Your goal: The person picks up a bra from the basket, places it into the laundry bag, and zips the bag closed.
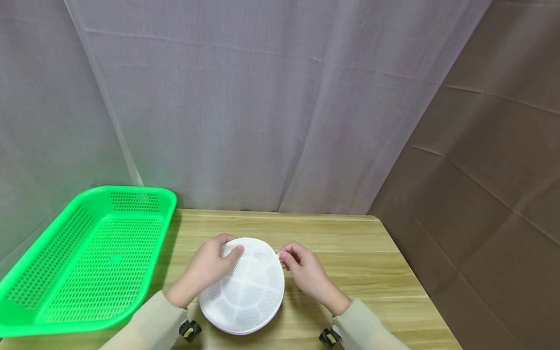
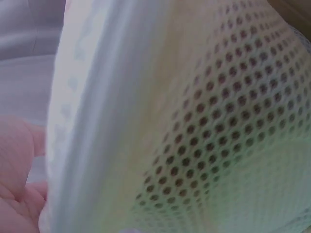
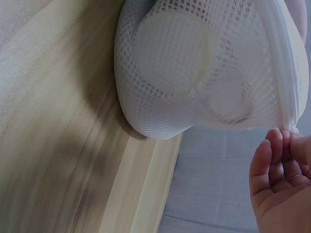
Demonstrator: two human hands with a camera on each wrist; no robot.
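A round white mesh laundry bag (image 1: 249,296) stands over the table in the head view, its flat top facing up. My left hand (image 1: 210,267) grips its upper left rim, thumb lying on the mesh and the other fingers behind. At the right rim, my right hand (image 1: 304,272) pinches the small zipper end. The right wrist view shows those fingertips (image 3: 274,136) where the zipper band (image 3: 282,63) ends, and pale round shapes through the mesh side. Close up in the left wrist view, the band (image 2: 102,121) runs along the bag's edge.
To the left is a large green plastic basket (image 1: 164,233) with slotted sides and floor. The wooden table (image 1: 367,272) ends at a grey curtain (image 1: 245,121) behind and a brown sheet (image 1: 490,204) on the right.
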